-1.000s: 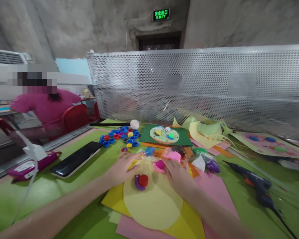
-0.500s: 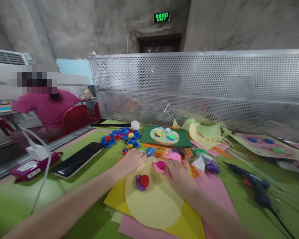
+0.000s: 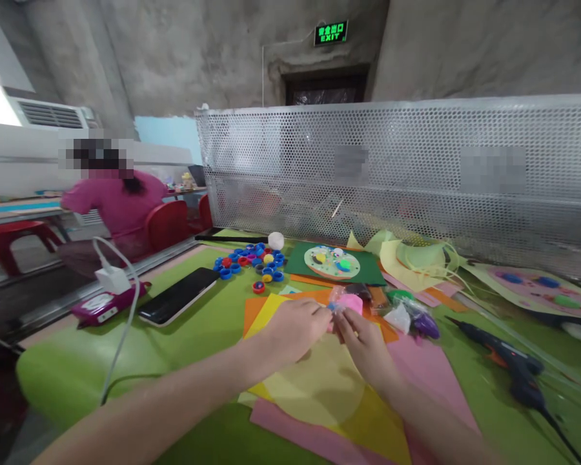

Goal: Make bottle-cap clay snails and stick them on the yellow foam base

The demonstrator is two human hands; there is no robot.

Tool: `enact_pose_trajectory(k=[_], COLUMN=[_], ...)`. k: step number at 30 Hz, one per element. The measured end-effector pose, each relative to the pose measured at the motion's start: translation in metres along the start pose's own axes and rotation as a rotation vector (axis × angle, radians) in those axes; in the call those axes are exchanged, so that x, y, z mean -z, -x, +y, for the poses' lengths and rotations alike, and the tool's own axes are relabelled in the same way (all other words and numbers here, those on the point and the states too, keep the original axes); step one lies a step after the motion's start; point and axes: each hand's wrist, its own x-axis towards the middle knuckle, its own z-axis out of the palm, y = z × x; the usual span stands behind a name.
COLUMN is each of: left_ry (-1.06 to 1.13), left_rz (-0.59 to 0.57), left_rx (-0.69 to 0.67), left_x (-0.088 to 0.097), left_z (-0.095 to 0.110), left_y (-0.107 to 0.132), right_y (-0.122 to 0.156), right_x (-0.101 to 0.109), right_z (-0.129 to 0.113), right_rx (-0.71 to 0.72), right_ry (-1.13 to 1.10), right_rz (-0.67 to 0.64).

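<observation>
My left hand (image 3: 295, 332) and my right hand (image 3: 365, 345) meet over the far end of a pale yellow paper oval (image 3: 319, 387). That oval lies on yellow (image 3: 368, 423) and pink sheets (image 3: 430, 374). Both hands have curled fingers that pinch together round a small bluish and pink piece (image 3: 331, 311), too small to name. A pink lump in clear wrap (image 3: 351, 302) lies just beyond the fingertips. The hands hide the red cap figure on the oval.
A hot glue gun (image 3: 508, 361) lies right. Bottle caps (image 3: 249, 261), a phone (image 3: 179, 303) and a pink charger with white cable (image 3: 109, 297) sit left. A decorated disc on green card (image 3: 334, 261) rests before the mesh screen (image 3: 397, 174). A person in pink (image 3: 119, 203) sits far left.
Both hands have left the flat paper and drawn together at the oval's far end, fingers now pinching a small piece. The camera has swung left.
</observation>
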Motion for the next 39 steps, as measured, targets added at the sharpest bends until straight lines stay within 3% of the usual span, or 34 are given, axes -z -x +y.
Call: enact_pose_trajectory(k=[11,16,23,29,33,39], left_ry=[0.166,0.229,0.259,0.160,0.078,0.012], left_rz=[0.215,0.230,0.158,0.250,0.239,0.319], left_rx=[0.040,0.126,0.157,0.104,0.126,0.120], left_x=[-0.011,-0.004,0.000,0.002,0.003,0.017], left_z=[0.013,0.016,0.018,0.015,0.013,0.009], left_y=[0.010,0.016,0.025,0.022,0.022,0.021], right_y=[0.013,0.016,0.017,0.012,0.009,0.001], right_x=[-0.004,-0.004,-0.003,-0.004,-0.004,0.000], right_z=[-0.004,-0.003,-0.009,-0.011,-0.013,-0.019], right_rx=[0.107,0.278,0.515,0.569,0.564,0.647], right_ry=[0.044,0.105,0.166,0.188,0.193,0.280], right_rz=[0.116,0.169,0.199,0.246,0.232,0.241])
